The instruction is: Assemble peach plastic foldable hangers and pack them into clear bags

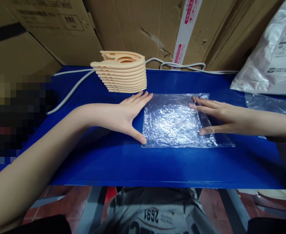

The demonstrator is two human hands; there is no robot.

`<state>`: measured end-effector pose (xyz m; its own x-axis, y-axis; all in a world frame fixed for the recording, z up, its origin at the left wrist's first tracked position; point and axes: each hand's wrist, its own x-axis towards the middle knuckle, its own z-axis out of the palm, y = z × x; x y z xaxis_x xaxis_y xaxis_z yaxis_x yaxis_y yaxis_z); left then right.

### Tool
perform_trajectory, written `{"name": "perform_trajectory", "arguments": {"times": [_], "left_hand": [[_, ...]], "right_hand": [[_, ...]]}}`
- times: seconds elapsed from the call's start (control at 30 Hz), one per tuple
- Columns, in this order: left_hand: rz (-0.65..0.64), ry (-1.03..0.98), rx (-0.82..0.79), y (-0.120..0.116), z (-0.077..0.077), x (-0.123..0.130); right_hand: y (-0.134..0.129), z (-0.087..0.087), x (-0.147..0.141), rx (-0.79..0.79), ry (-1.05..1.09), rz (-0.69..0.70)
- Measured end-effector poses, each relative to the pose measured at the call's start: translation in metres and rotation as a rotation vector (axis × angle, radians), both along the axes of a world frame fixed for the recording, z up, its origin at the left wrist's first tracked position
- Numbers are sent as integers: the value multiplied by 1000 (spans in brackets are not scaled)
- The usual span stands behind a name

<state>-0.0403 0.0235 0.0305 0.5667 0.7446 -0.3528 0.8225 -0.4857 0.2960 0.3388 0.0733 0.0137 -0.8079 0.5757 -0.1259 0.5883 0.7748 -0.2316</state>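
A clear, crinkled plastic bag (172, 122) lies flat on the blue tabletop (157, 165). My left hand (129, 118) is at its left edge, thumb and fingers spread wide, with the thumb tip touching the lower left corner. On the right part of the bag my right hand (216, 113) rests with its fingers spread; whether the fingertips are on top of the film or under a layer of it, I cannot tell. Just beyond my left fingers stands a stack of peach-coloured plastic hangers (123, 73), each with a rounded end and a hole.
Cardboard boxes (133, 29) stand along the back edge. A white cable (71, 91) runs behind the stack. At the right sits a large translucent bag (269, 61) with printed labels, and more clear film (277, 104) lies in front of it. The table's front edge (143, 185) is near my body.
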Motion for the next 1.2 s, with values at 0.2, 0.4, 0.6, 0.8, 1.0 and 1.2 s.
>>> {"name": "perform_trajectory", "arguments": {"times": [0.2, 0.4, 0.6, 0.8, 1.0, 1.2], "left_hand": [[56, -123, 218, -6, 50, -21], [86, 4, 583, 46, 77, -62], [229, 186, 484, 70, 80, -66], [252, 138, 423, 69, 81, -59], [261, 26, 500, 65, 83, -66], [84, -312, 752, 34, 68, -36]], "right_hand": [[-7, 6, -10, -12, -23, -51], [-12, 10, -18, -11, -17, -60], [-16, 14, -20, 8, -48, -51], [-14, 15, -21, -6, -46, -91], [-4, 13, -18, 88, 107, -26], [-13, 29, -30, 522, 106, -139]]}}
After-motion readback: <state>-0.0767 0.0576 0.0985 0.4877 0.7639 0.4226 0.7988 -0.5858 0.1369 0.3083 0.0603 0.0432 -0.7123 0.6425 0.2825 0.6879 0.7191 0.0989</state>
